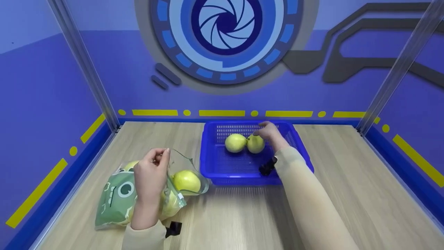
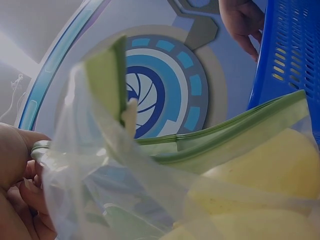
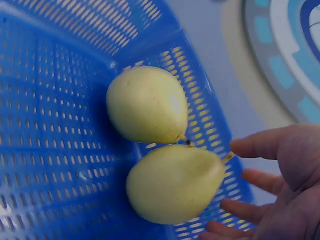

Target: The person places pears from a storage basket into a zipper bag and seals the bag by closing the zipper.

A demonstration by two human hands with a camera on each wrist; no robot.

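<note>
Inside blue basket [image 1: 227, 163], right pear [image 1: 256, 145] lying just beside left pear [image 1: 236, 143]. Right hand [image 1: 272, 134] hovering by right pear's stem, fingers spread, gripping nothing; contact unclear. Left hand [image 1: 151, 173] pinching rim of gaping zip bag [image 1: 111, 199], bagged pears [image 1: 187, 181] showing, on tabletop [image 1: 236, 222]. Step apparently being reaching for right pear; next move likely calling for fingers curling round it.

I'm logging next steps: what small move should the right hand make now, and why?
Probably curl the right hand around the tapered yellow-green pear nearest it. Its fingers are spread by that pear's stem end, not gripping; the pear lies in the blue perforated plastic basket, and the left hand pinches the open green-and-clear zip bag.
</note>
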